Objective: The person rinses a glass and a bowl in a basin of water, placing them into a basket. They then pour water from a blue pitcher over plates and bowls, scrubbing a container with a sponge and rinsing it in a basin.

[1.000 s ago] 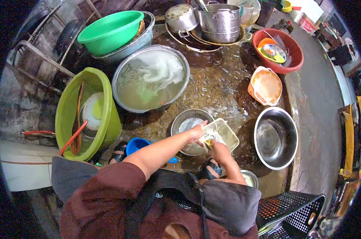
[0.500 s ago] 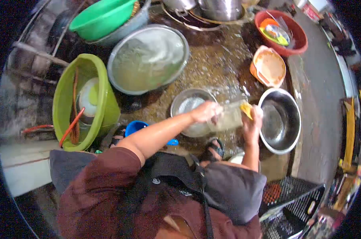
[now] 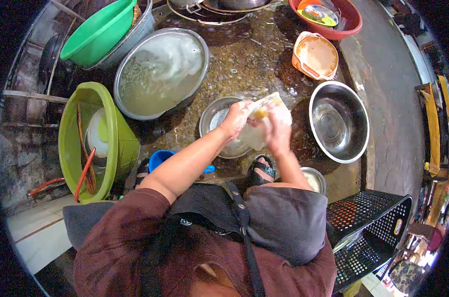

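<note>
My left hand (image 3: 235, 120), wet with suds, grips the left edge of a translucent plastic container (image 3: 254, 136). My right hand (image 3: 278, 128) presses a yellow sponge (image 3: 260, 113) against the container's soapy upper part; motion blurs this hand. The container is held tilted over a round metal basin (image 3: 210, 118) on the wet ground, hiding part of it. A blue dipper (image 3: 161, 159) lies near my left forearm. Right of my hands sits a steel bowl (image 3: 328, 123) with a little water at its bottom.
A large basin of cloudy water (image 3: 160, 74) stands at upper left, above a green tub (image 3: 67, 143) with a red-handled tool. An orange basket (image 3: 316, 55), a red basin (image 3: 350, 24) and a black crate (image 3: 368, 210) are on the right.
The container has turned from lying nearly level to a tilted position, and both hands have moved up with it, the right one leftward. The camera view has shifted.
</note>
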A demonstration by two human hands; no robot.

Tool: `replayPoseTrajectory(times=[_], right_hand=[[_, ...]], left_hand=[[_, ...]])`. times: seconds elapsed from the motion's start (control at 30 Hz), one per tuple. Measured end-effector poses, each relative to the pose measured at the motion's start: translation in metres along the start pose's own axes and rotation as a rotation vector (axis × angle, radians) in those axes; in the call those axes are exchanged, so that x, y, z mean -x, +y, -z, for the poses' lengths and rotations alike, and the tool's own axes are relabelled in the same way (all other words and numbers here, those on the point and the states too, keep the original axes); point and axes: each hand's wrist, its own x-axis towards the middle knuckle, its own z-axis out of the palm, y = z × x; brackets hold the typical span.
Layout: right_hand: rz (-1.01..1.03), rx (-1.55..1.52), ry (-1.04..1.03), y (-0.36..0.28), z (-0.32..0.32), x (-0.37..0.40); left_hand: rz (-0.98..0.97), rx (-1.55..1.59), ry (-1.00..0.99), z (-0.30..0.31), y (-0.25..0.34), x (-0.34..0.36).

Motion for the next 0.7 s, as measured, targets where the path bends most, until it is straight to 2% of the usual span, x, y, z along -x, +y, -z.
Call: replayPoseTrajectory(times=[0.03,0.07,0.13,0.17,0.2,0.27,0.33,0.37,0.4,0.47,0.5,0.53,0.6,0.63,0.67,0.7], right_hand=[[0.099,0.036,-0.064,-0.016,-0.004,0.013],[0.195,0.071,-0.125,-0.025,-0.007,0.022],[0.25,0.066,-0.144,-0.006,-0.026,0.039],[0.314,0.061,-0.168,0.004,-0.032,0.048],[0.357,0.229,-0.085,0.006,-0.022,0.037],[-0.006,0.121,0.049,-0.004,-0.01,0.021],[-0.119,0.013,0.27,0.008,-0.013,0.004],[-0.226,-0.154,0.266,0.002,-0.006,-0.006],[-0.232,-0.152,0.268,-0.008,0.001,-0.008],[-0.53,0.006,-0.468,-0.026,0.007,-0.01],[-0.145,0.09,-0.274,-0.021,-0.006,0.006],[-0.144,0.092,-0.273,-0.015,-0.009,0.006],[0.219,0.109,-0.076,-0.012,-0.005,0.004],[-0.36,-0.138,-0.369,-0.014,0.004,0.004],[-0.216,-0.192,-0.005,0.005,-0.015,0.009],[-0.248,-0.186,0.034,0.01,-0.018,0.013]], left_hand=[[-0.009,-0.002,0.106,0.0,-0.014,-0.009],[0.086,0.132,0.128,0.001,-0.008,-0.006],[0.332,0.364,0.132,0.01,0.014,-0.001],[0.259,0.459,0.19,0.028,-0.014,-0.02],[0.261,0.458,0.191,0.029,-0.014,-0.022],[0.165,0.388,0.229,0.03,-0.012,-0.024],[0.159,0.407,0.153,0.03,-0.012,-0.022],[0.161,0.445,0.129,0.029,-0.016,-0.022],[0.165,0.483,0.105,0.028,-0.021,-0.021],[0.21,0.438,0.165,0.033,-0.025,-0.022],[0.247,0.402,0.234,0.036,-0.028,-0.023],[0.246,0.402,0.232,0.04,-0.031,-0.025],[0.227,0.527,0.23,0.053,-0.043,-0.03],[0.162,0.704,0.046,0.069,-0.05,-0.03],[0.165,0.705,0.048,0.065,-0.043,-0.028],[0.139,0.676,0.161,0.056,-0.029,-0.028]])
